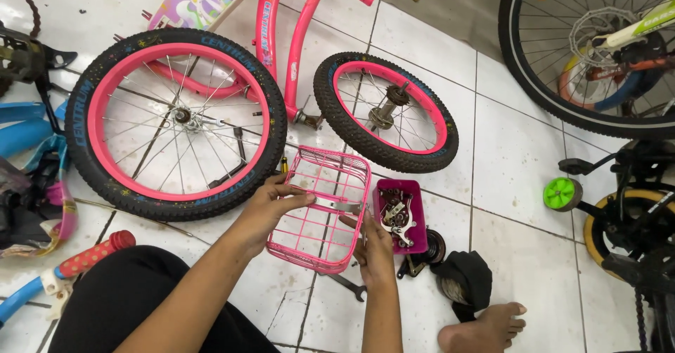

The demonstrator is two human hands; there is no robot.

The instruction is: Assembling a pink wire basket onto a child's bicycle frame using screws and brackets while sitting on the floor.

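Much of the scene is running out of view: the pink bicycle frame [281, 36] is being cut off at the top edge, the big black wheel [590, 50] at the upper right is only partly showing, and the dark tangle of parts along the left edge is too cluttered to make out. The small metal bits lying in the magenta tray [401, 216] are hard to identify, and a wrench [348, 285] is peeking out from under the basket. The floor [520, 156] is laid with white tiles, smudged and scuffed, and two pink-rimmed wheels are lying flat on it, the larger wheel [176, 124] to the left and the smaller wheel [387, 110] beside the frame. The pink wire basket [320, 209] is sitting on the tiles between the two hands, just beside the tray. The left hand [271, 202] is reaching in from the left, its fingers curling over the basket's rim and pinching one end of a flat metal strip [337, 204]. The right hand [375, 247] is gripping the basket's right edge, fingers folded round the wire. A bare foot [485, 328] is resting near the bottom edge.
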